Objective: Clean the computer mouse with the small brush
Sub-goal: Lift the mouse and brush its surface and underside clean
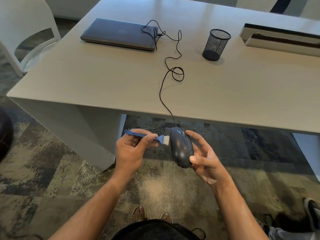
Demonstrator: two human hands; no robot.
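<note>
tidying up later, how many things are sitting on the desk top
3: a closed laptop far left, a mesh pen cup right of it, a tray far right. More may lie beyond the frame.

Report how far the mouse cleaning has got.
Done: the right hand has the mouse lifted off the desk, and the left hand has the blue brush. In hand: the white bristles touch the mouse's left edge. Left: the top and buttons; how much is already brushed cannot be told.

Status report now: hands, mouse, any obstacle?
Left hand holds brush. Right hand holds mouse off the desk. Bristles at mouse's left side. Nothing in the way.
</note>
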